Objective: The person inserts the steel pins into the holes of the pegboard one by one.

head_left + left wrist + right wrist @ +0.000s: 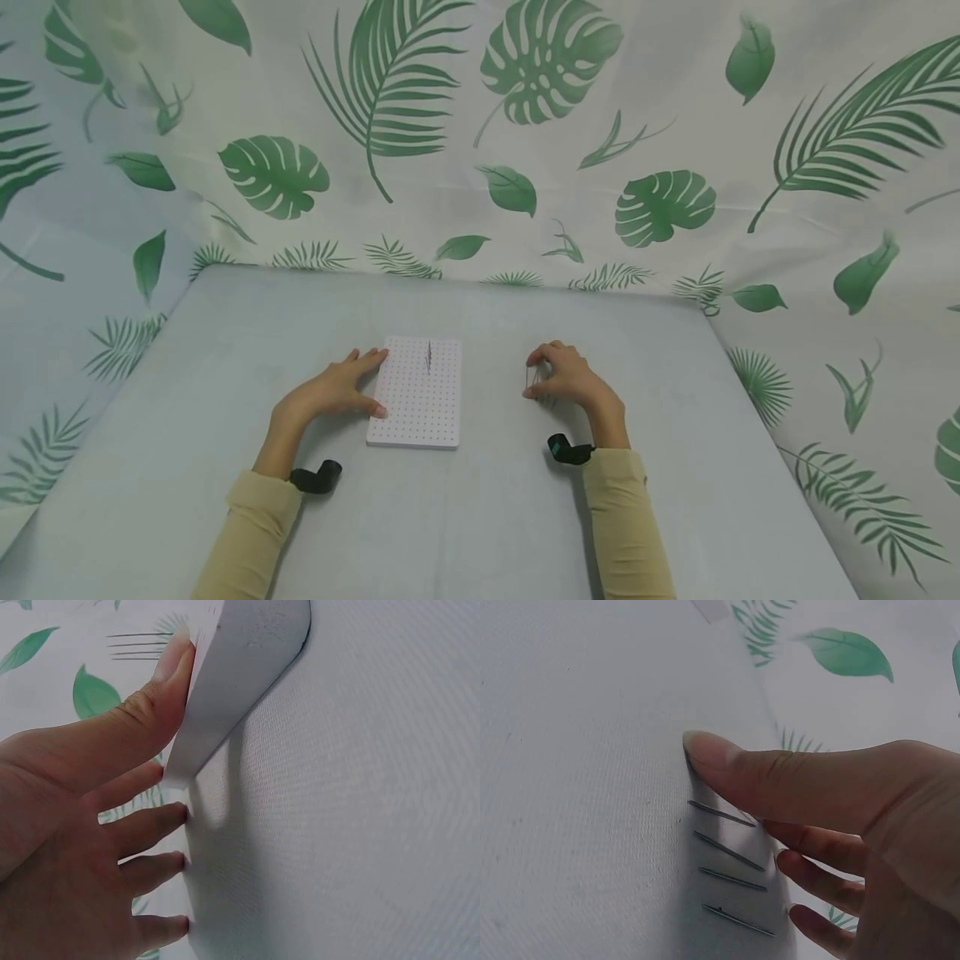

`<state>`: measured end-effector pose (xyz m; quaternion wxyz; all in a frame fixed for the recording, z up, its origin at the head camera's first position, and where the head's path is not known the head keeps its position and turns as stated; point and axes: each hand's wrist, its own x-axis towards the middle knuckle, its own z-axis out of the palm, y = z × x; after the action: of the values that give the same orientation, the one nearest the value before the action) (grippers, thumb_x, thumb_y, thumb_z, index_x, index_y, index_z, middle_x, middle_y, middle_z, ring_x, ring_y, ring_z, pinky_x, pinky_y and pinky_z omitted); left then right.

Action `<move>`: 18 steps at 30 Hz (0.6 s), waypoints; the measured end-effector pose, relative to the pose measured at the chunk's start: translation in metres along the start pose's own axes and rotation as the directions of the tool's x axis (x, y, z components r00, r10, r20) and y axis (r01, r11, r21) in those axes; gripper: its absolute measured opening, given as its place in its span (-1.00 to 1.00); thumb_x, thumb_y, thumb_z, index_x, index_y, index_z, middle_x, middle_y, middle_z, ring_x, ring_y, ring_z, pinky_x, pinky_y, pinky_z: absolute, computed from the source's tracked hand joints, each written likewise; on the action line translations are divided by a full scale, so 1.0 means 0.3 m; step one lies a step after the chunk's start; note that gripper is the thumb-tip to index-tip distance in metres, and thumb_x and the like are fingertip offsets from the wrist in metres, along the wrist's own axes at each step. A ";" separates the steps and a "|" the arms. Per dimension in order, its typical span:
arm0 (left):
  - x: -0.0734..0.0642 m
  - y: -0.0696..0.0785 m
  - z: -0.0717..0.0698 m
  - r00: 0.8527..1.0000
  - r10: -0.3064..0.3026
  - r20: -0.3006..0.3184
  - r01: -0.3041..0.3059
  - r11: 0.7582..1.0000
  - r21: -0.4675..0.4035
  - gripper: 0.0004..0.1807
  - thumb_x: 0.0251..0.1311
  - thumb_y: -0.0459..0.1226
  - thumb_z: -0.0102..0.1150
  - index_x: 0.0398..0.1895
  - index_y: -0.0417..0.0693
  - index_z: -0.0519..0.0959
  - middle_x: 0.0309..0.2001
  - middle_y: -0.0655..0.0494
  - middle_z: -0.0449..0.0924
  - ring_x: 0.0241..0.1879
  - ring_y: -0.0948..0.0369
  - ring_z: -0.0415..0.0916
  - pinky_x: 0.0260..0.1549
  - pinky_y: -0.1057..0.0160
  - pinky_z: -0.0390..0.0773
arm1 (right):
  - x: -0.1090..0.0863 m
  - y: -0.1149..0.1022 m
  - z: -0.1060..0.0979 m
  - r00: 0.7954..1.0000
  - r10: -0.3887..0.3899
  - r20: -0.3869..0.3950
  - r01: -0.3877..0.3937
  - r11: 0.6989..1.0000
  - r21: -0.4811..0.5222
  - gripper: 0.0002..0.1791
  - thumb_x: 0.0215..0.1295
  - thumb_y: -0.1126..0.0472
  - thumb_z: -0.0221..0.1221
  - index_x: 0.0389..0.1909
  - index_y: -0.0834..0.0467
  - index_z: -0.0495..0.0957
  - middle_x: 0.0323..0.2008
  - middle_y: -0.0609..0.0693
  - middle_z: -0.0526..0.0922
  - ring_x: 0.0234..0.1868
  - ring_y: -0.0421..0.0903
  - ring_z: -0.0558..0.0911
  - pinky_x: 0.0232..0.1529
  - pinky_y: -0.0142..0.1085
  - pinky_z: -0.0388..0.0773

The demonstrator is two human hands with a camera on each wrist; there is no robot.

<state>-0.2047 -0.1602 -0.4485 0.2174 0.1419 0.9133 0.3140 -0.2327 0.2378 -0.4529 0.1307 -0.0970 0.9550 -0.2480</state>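
A white board [416,429] with rows of small holes lies on the table. Several thin metal pins [135,645] stand up from its far part. My left hand [330,393] is at the board's left side, fingers spread, with the thumb on the near part and the index fingertip by the far left corner. Over to the right, my right hand [567,379] is low over several more thin pins [729,850] lying on the table. Its thumb and index fingertip are apart in the head view. In the right wrist view the thumb hides the index fingertip.
The pale table [495,517] reaches back to a leaf-patterned cloth [450,217] that also hangs on both sides. A black wrist camera [318,477] sits at the left wrist and another black camera [568,450] at the right.
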 end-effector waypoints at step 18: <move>0.009 -0.011 0.007 1.000 0.000 -0.006 0.000 1.000 -0.005 0.14 0.05 -0.07 0.54 0.64 -0.11 0.09 0.64 -0.21 -0.05 0.62 -0.31 -0.29 0.51 -0.44 -0.25 | -0.004 0.003 0.004 0.985 0.013 -0.171 0.019 0.982 0.185 -0.81 0.31 0.22 0.36 -0.14 0.20 0.64 -0.15 0.13 0.75 -0.07 0.08 0.70 -0.03 -0.02 0.64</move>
<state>-0.2065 -0.1606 -0.4530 0.2148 0.1403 0.9132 0.3167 -0.2314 0.2384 -0.4542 0.0563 -0.0640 0.9351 -0.3439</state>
